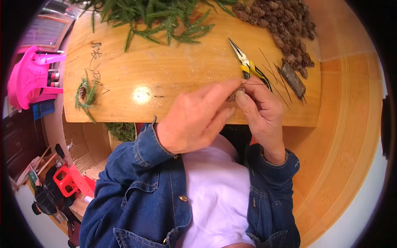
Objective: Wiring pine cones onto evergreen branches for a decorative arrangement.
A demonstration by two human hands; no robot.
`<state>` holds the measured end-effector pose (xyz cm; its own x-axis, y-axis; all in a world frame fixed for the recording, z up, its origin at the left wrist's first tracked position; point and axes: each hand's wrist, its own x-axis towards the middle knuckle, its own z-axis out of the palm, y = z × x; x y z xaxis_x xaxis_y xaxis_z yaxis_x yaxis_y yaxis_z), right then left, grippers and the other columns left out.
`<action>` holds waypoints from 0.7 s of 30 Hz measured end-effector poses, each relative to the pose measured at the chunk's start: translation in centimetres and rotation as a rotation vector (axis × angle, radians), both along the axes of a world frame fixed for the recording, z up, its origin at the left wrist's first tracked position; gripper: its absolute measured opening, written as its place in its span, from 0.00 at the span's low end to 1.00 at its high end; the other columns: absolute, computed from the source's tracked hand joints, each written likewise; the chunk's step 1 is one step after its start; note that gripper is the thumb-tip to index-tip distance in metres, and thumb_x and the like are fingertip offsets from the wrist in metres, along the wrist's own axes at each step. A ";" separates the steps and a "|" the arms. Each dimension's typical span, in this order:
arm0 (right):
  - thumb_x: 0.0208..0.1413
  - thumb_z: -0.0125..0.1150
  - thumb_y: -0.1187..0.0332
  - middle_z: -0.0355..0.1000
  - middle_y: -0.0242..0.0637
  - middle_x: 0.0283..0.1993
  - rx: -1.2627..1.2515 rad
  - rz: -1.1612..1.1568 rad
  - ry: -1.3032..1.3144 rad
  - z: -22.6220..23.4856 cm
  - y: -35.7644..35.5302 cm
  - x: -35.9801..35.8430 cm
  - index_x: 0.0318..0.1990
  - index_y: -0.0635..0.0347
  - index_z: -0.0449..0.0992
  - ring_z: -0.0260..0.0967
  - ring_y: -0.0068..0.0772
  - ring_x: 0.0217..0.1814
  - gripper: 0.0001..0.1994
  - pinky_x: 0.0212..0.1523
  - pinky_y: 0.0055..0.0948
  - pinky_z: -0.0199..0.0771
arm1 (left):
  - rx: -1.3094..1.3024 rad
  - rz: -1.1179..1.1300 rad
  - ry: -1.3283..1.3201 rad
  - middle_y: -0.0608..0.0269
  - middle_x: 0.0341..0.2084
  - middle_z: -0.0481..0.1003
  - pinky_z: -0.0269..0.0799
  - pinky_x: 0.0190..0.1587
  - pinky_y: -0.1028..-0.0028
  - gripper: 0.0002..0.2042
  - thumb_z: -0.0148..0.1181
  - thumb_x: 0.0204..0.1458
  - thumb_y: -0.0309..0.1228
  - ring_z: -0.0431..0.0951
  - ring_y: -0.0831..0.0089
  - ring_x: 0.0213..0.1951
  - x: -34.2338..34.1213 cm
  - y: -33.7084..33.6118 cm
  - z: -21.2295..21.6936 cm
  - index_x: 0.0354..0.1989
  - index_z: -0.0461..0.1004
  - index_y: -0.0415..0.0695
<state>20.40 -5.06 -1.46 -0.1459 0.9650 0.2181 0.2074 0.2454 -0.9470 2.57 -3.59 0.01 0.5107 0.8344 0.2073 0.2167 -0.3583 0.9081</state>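
Note:
Above the table's front edge, my left hand [197, 115] and my right hand [265, 113] meet with their fingertips pinched together. Between them shows part of a small brown pine cone [232, 97], mostly covered by my fingers. A thin dark wire [254, 84] runs from the fingertips across my right fingers. Just beyond my hands lie needle-nose pliers [245, 60] with yellow and black handles, jaws pointing away from me. Several loose wires [279, 78] are scattered to their right, beside a dark wrapped bundle [293, 79].
Green artificial pine branches [157, 18] cover the far side of the wooden table [120, 62]. Pine cones [285, 25] are heaped at the far right. A sprig with a cone [82, 93] and bent wire pieces [96, 51] lie left. A cardboard box [89, 144] stands below.

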 end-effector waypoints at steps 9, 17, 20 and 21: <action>0.57 0.57 0.73 0.66 0.29 0.28 -0.286 -0.092 0.282 0.6 -0.2 -0.6 0.41 0.67 0.70 0.66 0.15 0.30 0.07 0.30 0.17 0.67 | -0.097 -0.003 0.012 0.59 0.34 0.73 0.69 0.34 0.78 0.15 0.54 0.54 0.22 0.74 0.75 0.30 -1.2 1.3 0.9 0.51 0.69 0.35; 0.57 0.56 0.76 0.65 0.27 0.32 -0.272 0.039 0.236 0.8 -0.7 0.1 0.44 0.67 0.69 0.60 0.14 0.33 0.09 0.31 0.15 0.61 | -0.580 0.149 -0.309 0.70 0.27 0.73 0.64 0.26 0.82 0.07 0.55 0.56 0.25 0.68 0.86 0.26 0.6 2.4 2.8 0.40 0.73 0.35; 0.56 0.57 0.76 0.65 0.26 0.31 -0.256 0.083 0.097 0.9 -1.0 0.3 0.42 0.67 0.70 0.59 0.13 0.31 0.08 0.30 0.15 0.60 | -0.419 0.135 -0.233 0.71 0.27 0.73 0.64 0.27 0.83 0.06 0.55 0.56 0.25 0.68 0.86 0.26 0.5 2.5 1.5 0.38 0.73 0.35; 0.55 0.57 0.75 0.65 0.26 0.30 -0.244 0.102 0.025 0.9 -1.1 0.4 0.42 0.67 0.70 0.58 0.13 0.30 0.08 0.29 0.15 0.59 | -0.336 0.124 -0.196 0.71 0.27 0.73 0.64 0.27 0.83 0.06 0.55 0.56 0.25 0.68 0.86 0.26 0.3 2.7 1.2 0.37 0.73 0.35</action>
